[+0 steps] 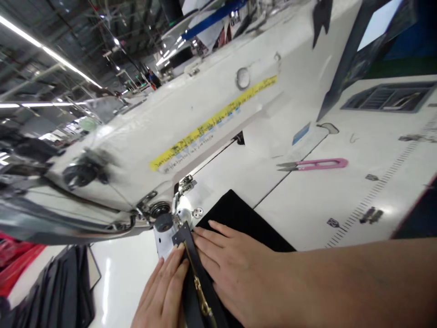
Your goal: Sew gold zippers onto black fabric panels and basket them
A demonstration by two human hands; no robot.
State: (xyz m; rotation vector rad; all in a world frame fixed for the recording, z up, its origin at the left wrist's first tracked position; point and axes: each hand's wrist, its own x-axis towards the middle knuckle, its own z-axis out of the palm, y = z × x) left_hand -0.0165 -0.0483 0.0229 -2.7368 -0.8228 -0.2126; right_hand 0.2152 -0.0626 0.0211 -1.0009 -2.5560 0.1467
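Observation:
A black panel [235, 207] lies on the sewing machine bed, and along it runs a dark strip with a gold zipper [202, 296]. My left hand [164, 287] rests on the strip's left side, fingers stretched out near its far end. My right hand [235, 269] lies flat over the panel, fingertips at the strip's right edge. The strip's far end sits close to the presser foot area of the sewing machine [191, 132]. The zipper's metal pull shows between the two hands. Part of the panel is hidden under my right hand and forearm.
Pink thread snips [312, 164] lie on the white table to the right, near a printed ruler scale [385, 177]. At the lower left is a stack of dark pieces [58, 287] beside red material [17, 264]. A grey tray [392, 96] is set in the table at the upper right.

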